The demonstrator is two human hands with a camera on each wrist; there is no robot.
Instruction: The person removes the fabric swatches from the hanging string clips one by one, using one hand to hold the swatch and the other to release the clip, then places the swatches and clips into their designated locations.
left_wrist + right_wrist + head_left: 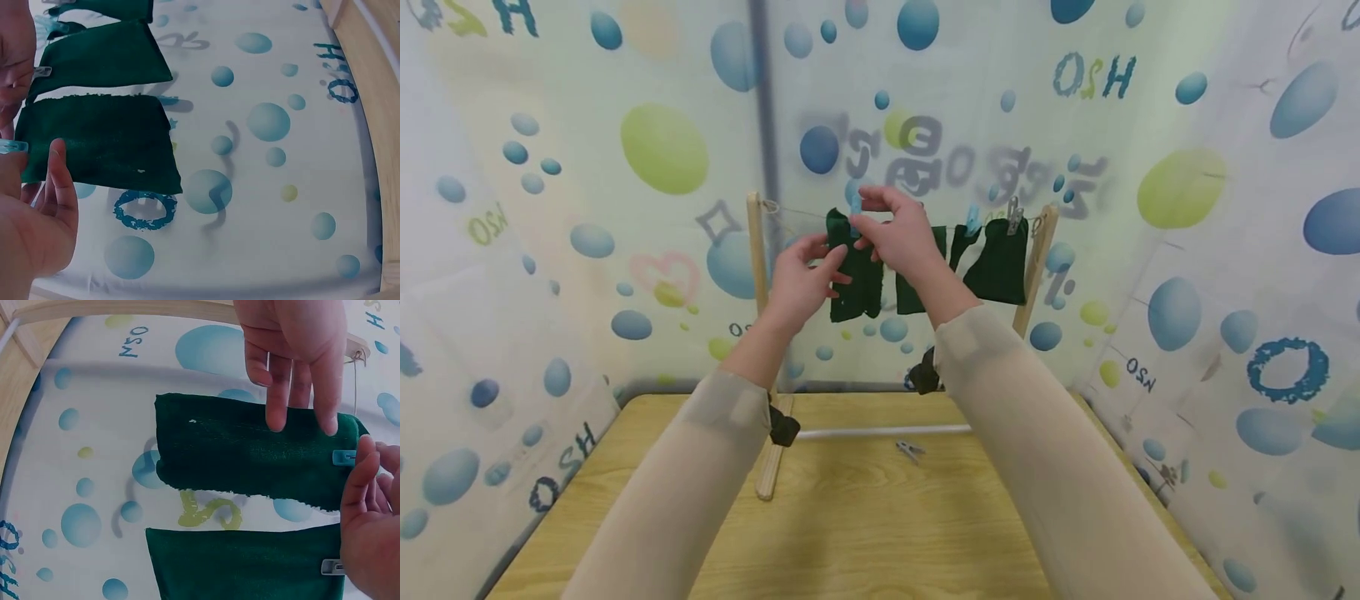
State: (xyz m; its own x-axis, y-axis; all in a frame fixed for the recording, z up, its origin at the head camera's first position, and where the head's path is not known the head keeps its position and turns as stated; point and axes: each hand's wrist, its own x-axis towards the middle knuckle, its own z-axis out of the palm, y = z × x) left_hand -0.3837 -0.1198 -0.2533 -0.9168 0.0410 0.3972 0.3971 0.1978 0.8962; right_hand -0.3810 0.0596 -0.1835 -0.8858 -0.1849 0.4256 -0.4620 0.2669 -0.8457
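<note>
A dark green cloth hangs from a string line at the left end of a wooden rack, with a light blue clothespin on its top edge. My right hand pinches the clothespin between thumb and fingers. Beside the cloth's left edge is my left hand, its fingers loosely extended and their tips against the fabric. Further right hangs a second green cloth with a grey clothespin. Another green piece hangs near the right post, with a blue clothespin and a grey clothespin on the line there.
The rack's left post and right post stand on a wooden table. A white bar runs between them at the bottom. One loose grey clothespin lies on the table. A patterned curtain surrounds the table.
</note>
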